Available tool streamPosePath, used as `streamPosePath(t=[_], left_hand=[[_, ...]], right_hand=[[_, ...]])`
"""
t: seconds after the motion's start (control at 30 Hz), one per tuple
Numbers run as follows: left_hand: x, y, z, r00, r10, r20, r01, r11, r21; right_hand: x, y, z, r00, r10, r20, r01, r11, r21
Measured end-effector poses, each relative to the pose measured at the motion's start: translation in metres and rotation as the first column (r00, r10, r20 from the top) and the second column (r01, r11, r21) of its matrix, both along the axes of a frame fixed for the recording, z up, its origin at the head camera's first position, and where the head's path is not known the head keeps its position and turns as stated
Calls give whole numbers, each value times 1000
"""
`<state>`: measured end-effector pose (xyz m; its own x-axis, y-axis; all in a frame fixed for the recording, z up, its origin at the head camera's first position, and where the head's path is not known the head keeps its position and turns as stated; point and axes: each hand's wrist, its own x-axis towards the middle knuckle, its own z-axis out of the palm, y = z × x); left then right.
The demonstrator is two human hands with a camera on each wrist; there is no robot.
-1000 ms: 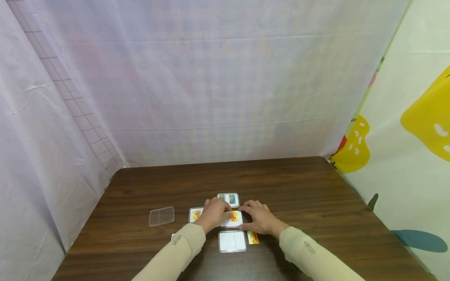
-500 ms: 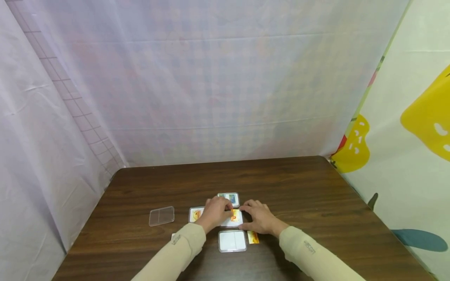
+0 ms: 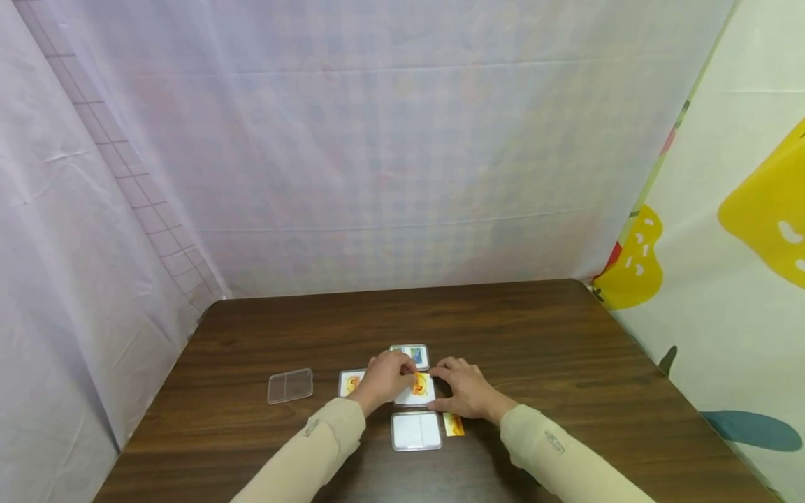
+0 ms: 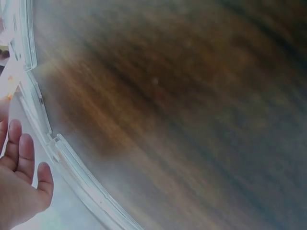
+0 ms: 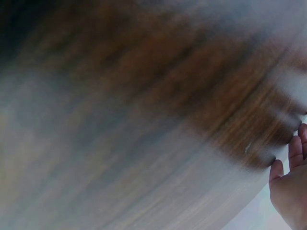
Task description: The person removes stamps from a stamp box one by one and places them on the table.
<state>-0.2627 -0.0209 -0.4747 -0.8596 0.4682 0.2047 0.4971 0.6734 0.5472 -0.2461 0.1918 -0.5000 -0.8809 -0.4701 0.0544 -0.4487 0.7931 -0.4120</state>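
Note:
In the head view, my left hand (image 3: 383, 381) reaches over a flat case with a white insert (image 3: 404, 399) and pinches a small orange printed card (image 3: 416, 383) at its right half. My right hand (image 3: 467, 391) holds that case by its right end, thumb at the near corner and forefinger at the far one. Another white case with an orange print (image 3: 351, 383) lies partly behind my left hand. Beyond my fingers is a case with a blue-green picture (image 3: 416, 355). The left wrist view shows case edges (image 4: 88, 184) beside my fingers.
A case with a blank white insert (image 3: 416, 431) lies nearer me, with a loose yellow-orange card (image 3: 453, 424) at its right. A clear empty lid (image 3: 290, 386) lies to the left on the dark wooden table (image 3: 534, 335). Curtains hang behind and at both sides.
The orange card under my left fingertips has shifted slightly and tilted, showing more of the round print. My right hand stays at the case's end.

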Motion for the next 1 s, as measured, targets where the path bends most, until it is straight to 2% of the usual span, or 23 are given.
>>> streamPosePath(t=[0.2, 0.5, 0.73, 1.0], left_hand=[[0, -3, 3, 999, -10, 41, 8, 999, 43], [-4, -6, 2, 996, -18, 88, 9, 995, 100], [-3, -9, 9, 990, -49, 135, 29, 988, 149], [-3, -15, 14, 981, -21, 192, -7, 990, 141]], right_hand=[[0, 0, -1, 1000, -8, 8, 8, 1000, 11], [0, 0, 0, 1000, -7, 11, 7, 1000, 9], [0, 0, 0, 1000, -10, 9, 10, 1000, 8], [0, -1, 0, 1000, -9, 4, 9, 1000, 19]])
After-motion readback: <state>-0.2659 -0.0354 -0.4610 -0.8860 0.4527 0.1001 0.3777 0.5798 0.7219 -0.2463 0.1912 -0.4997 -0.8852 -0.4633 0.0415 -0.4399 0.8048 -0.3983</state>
